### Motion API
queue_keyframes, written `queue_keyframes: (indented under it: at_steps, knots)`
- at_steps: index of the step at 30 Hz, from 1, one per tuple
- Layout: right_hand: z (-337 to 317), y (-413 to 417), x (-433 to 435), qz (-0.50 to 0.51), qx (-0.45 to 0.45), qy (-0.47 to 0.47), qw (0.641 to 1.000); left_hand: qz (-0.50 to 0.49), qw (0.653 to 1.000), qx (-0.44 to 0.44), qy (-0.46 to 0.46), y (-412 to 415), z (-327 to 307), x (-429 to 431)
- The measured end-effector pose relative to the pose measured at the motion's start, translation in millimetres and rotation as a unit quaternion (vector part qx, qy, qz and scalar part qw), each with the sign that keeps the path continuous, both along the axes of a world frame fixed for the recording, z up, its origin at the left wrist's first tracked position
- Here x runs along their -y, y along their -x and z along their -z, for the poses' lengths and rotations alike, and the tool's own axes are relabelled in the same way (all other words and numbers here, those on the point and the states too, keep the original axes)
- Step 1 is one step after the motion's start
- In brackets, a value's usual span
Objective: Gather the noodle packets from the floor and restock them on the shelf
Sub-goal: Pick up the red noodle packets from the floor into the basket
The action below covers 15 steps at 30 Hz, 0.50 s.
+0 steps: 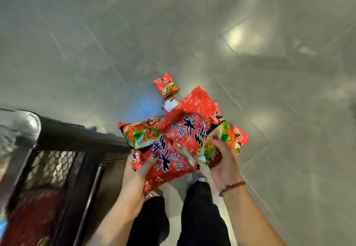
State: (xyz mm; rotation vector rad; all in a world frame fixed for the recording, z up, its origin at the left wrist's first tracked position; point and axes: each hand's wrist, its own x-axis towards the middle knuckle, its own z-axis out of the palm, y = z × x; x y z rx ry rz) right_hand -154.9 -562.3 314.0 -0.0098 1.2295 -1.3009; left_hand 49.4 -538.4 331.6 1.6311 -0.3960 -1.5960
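Gripping one noodle packet in left grip, fanned bundle in right grip. Mid-gather. Next: merge into one grip, reach for loose packet on floor.

Your left hand holds the near packet; your right hand holds the far packet, which overlaps the near one's top. Beyond both, a loose packet lies on the floor. A mesh cart stands to your left, beside the left hand.
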Motion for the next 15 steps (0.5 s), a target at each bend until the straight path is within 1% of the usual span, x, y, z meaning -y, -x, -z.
queue_keyframes:
  at_steps: [2, 4, 6, 8, 12, 15]
  knots:
    - [-38, 2, 1, -0.034, -0.020, 0.039, 0.998, -0.022, 0.999, 0.003, 0.025, 0, -41, -3]
    - [-66, 4, 1, -0.074, -0.040, 0.071, 0.994, -0.060, 0.997, 0.025, 0.051, 0, -68, -10]
    - [-83, 8, -1, -0.109, -0.042, 0.087, 0.989, -0.108, 0.990, 0.059, 0.065, 3, -90, -17]
    - [-92, 15, -1, -0.164, -0.059, 0.102, 0.979, -0.156, 0.982, 0.074, 0.081, 10, -107, -28]
    - [-113, 31, 10, -0.310, -0.064, 0.127, 0.940, -0.235, 0.964, 0.089, 0.088, 33, -137, -64]
    - [-129, 26, 15, -0.403, -0.066, 0.153, 0.900, -0.332, 0.933, 0.099, 0.094, 52, -154, -102]
